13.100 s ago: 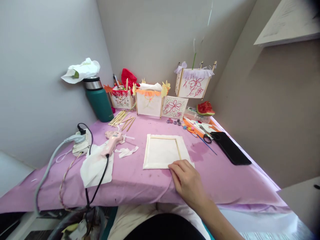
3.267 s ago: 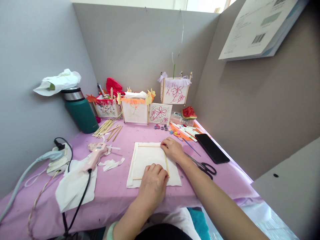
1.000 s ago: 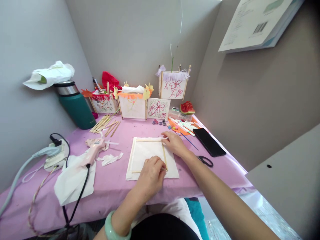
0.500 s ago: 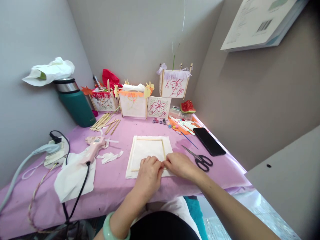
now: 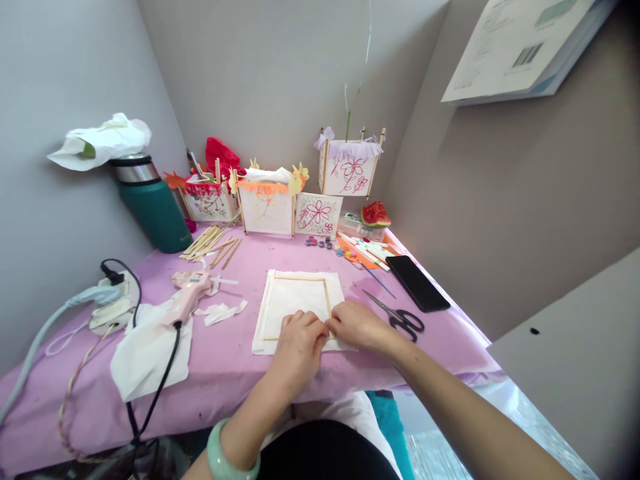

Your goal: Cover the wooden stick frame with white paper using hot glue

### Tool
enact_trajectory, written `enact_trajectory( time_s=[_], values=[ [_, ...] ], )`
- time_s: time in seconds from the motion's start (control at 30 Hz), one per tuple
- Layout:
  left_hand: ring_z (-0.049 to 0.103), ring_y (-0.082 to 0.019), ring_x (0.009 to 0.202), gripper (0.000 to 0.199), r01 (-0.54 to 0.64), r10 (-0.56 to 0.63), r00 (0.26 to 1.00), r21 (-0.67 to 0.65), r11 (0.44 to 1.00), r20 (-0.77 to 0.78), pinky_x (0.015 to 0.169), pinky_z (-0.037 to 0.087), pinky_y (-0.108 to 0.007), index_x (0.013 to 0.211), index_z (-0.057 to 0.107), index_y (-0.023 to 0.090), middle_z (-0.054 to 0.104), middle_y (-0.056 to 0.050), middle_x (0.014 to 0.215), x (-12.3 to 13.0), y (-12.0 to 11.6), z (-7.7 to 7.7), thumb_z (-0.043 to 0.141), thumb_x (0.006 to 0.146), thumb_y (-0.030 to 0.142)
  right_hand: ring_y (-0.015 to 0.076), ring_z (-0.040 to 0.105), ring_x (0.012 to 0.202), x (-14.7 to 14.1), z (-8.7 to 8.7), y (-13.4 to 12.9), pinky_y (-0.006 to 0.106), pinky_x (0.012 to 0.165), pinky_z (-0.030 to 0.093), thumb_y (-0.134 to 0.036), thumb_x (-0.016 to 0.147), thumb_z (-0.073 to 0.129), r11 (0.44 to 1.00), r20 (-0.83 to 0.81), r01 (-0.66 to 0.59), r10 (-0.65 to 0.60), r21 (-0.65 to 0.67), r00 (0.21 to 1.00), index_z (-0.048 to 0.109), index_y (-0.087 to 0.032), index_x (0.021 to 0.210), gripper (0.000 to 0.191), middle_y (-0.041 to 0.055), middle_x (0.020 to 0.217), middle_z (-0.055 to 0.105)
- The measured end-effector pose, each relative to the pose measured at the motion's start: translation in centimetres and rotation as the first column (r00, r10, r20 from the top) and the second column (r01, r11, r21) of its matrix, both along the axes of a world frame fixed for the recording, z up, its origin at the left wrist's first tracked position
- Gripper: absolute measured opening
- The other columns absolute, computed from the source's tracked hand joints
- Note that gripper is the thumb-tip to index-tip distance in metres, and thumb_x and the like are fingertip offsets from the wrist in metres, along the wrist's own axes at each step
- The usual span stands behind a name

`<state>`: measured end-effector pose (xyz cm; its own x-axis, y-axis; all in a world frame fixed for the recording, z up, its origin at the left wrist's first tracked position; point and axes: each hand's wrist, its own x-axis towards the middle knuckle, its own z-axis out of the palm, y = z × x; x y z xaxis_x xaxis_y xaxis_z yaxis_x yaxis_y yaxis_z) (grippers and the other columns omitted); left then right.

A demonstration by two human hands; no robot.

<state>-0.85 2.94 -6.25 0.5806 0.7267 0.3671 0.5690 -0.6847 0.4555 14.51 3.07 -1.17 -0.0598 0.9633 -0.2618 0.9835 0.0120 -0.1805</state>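
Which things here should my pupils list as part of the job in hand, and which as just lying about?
Part of the job:
white sheet
stick frame on it, with left hand and right hand at its near right corner
likely, though untouched: glue gun, scissors, loose sticks

Seemingly just lying about:
phone
green bottle
orange-fringed box

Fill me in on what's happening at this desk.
A person's left hand and right hand meet at the near right corner of a stick frame lying on a white sheet. Their fingertips are close together; whatever they pinch is hidden. A pink glue gun lies to the left, and scissors lie to the right, near a black phone.
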Motion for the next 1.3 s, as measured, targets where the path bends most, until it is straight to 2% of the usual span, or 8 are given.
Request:
enact_trajectory(
  time_s=[0.33,0.5,0.67,0.77,0.9,1.0,1.13,1.3],
  values=[
    [0.053,-0.019,0.083,0.021,0.007,-0.007,1.0,0.001,1.0,-0.002,0.078,0.038,-0.036,0.077,0.064,0.02,0.061,-0.002,0.082,0.1,0.2,-0.2,0.049,0.083,0.006,0.0191,0.066,0.065,-0.8,0.5,-0.1,0.025,0.054,0.038,-0.022,0.084,0.044,0.997,-0.008,0.065,-0.065,-0.041,0.998,0.073,-0.009,0.082,0.032,0.0144,0.074,0.073],
    [0.053,-0.019,0.082,0.022,0.022,-0.022,1.0,0.012,1.0,-0.003,0.076,0.039,-0.036,0.076,0.063,0.02,0.061,-0.003,0.082,0.0,0.3,-0.2,0.047,0.083,0.006,0.0225,0.067,0.076,-1.1,0.5,-0.3,0.026,0.058,0.04,-0.022,0.085,0.044,0.996,0.002,0.087,-0.087,0.0,0.996,0.073,-0.009,0.088,0.032,0.0176,0.086,0.073],
    [0.054,-0.02,0.082,0.02,0.016,-0.017,1.0,0.03,0.999,0.018,0.077,0.041,-0.038,0.076,0.062,0.018,0.061,-0.004,0.082,0.3,0.0,-0.1,0.048,0.083,0.006,0.0234,0.067,0.078,-1.2,0.0,-0.5,0.027,0.06,0.039,-0.023,0.086,0.045,0.994,-0.009,0.102,-0.102,0.046,0.995,0.072,-0.009,0.084,0.03,0.0176,0.086,0.073],
    [0.054,-0.02,0.085,0.018,0.036,-0.037,0.998,0.041,0.999,0.042,0.079,0.045,-0.037,0.087,0.063,0.017,0.061,-0.005,0.087,0.0,-0.4,0.3,0.048,0.085,0.008,0.0231,0.066,0.081,-0.8,-0.4,-1.1,0.028,0.063,0.039,-0.027,0.09,0.042,0.989,-0.047,0.097,-0.092,0.112,0.995,0.071,-0.012,0.081,0.034,0.0154,0.086,0.072],
    [0.054,-0.019,0.101,0.03,0.022,-0.037,0.984,0.089,0.996,0.173,0.088,0.047,-0.034,0.111,0.057,0.016,0.06,-0.008,0.108,-3.1,-0.6,1.2,0.042,0.087,0.006,0.0182,0.064,0.074,0.9,-0.5,-3.3,0.027,0.064,0.039,-0.032,0.094,0.039,0.98,-0.119,0.079,-0.058,0.182,0.991,0.066,-0.017,0.08,0.034,0.0059,0.078,0.07],
    [0.055,-0.02,0.099,0.022,-0.084,0.045,0.974,0.174,0.981,0.22,0.087,0.047,-0.037,0.103,0.059,0.018,0.061,-0.007,0.101,-7.1,-0.5,1.6,0.043,0.09,0.01,0.0152,0.062,0.078,2.2,-0.9,-5.8,0.026,0.07,0.042,-0.029,0.094,0.045,0.965,-0.199,0.036,0.017,0.259,0.98,0.064,-0.02,0.084,0.022,0.0019,0.084,0.068],
    [0.056,-0.022,0.097,0.014,-0.082,0.068,0.994,0.196,0.977,0.081,0.085,0.047,-0.039,0.1,0.062,0.022,0.062,-0.006,0.102,-10.9,-0.6,1.0,0.053,0.089,0.019,0.0159,0.06,0.081,2.6,-2.9,-8.4,0.027,0.073,0.046,-0.026,0.09,0.055,0.87,-0.294,-0.076,0.245,0.487,0.924,0.064,-0.024,0.099,0.013,0.0042,0.094,0.063],
    [0.058,-0.021,0.097,0.014,-0.05,0.035,0.997,0.239,0.97,0.067,0.084,0.05,-0.037,0.099,0.063,0.023,0.063,-0.006,0.103,-11.8,-1.2,-0.2,0.054,0.089,0.02,0.0177,0.058,0.081,2.1,-4.7,-9.1,0.029,0.071,0.047,-0.021,0.092,0.047,0.775,-0.268,-0.063,0.293,0.629,0.918,0.066,-0.022,0.089,0.019,0.0065,0.09,0.061]
  ],
)
